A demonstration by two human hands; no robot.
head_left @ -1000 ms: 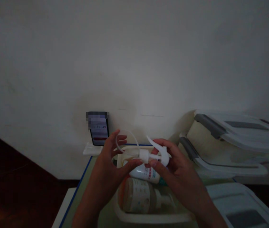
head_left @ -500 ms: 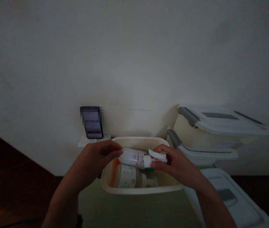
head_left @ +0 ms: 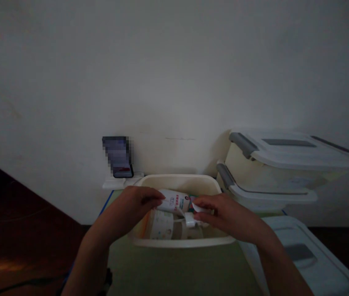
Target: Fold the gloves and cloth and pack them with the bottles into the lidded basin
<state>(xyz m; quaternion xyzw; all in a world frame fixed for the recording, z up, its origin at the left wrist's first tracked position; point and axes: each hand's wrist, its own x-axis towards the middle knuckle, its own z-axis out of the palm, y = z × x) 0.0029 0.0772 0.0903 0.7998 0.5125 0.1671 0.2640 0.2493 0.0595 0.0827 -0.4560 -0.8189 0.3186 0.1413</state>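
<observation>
A white spray bottle (head_left: pixel 174 201) with red print lies sideways over an off-white plastic bin (head_left: pixel 180 243), held at both ends. My left hand (head_left: pixel 137 201) pinches its base end between thumb and fingers. At the other end, my right hand (head_left: pixel 224 211) is closed around the spray head, partly covering it; a white piece of the head (head_left: pixel 189 220) juts toward me. Below it in the bin rests a clear pump bottle (head_left: pixel 161 225) with a pale label, on its side. Something orange (head_left: pixel 146 224) shows at the bin's left end.
A phone (head_left: pixel 120 158) leans against the wall on a white stand (head_left: pixel 109 183). To the right are two stacked lidded boxes (head_left: pixel 285 152) with grey latches. Another pale lid (head_left: pixel 313 255) lies lower right. The bin stands on a green tabletop (head_left: pixel 174 271).
The spray bottle has been rolled in my hands, so its trigger side faces down toward me and more print shows. My right hand has shifted slightly on the head. The view has moved slightly.
</observation>
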